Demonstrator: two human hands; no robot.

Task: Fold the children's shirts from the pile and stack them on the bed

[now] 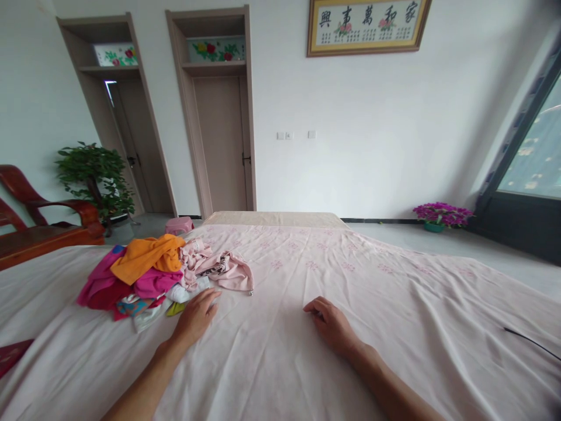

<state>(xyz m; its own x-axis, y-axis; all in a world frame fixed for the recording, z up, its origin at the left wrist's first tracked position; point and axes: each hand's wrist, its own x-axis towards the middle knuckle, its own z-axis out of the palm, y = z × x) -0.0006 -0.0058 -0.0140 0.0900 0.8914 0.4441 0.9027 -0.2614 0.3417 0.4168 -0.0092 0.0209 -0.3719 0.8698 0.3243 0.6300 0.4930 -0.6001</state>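
My left hand (199, 313) rests on the pale pink sheet (267, 339), fingers loosely stretched and holding nothing. Its fingertips lie at the near right edge of a heap of clothes. In that heap I see an orange garment (149, 257) on top, magenta cloth (160, 282) under it, and a light pink garment (234, 273) with dark print spreading to the right. White and yellow-green pieces (175, 308) stick out beside my left wrist. To the right, my right hand (328, 320) lies on the sheet with fingers loosely bent, apart from each other, and nothing in them.
A dark cable (532, 339) crosses the sheet's right side, and a dark red object (15, 354) lies at the left edge. Beyond stand a wooden chair (56, 216), a leafy plant (94, 178), a pink stool (179, 225) and a pot of purple flowers (442, 215).
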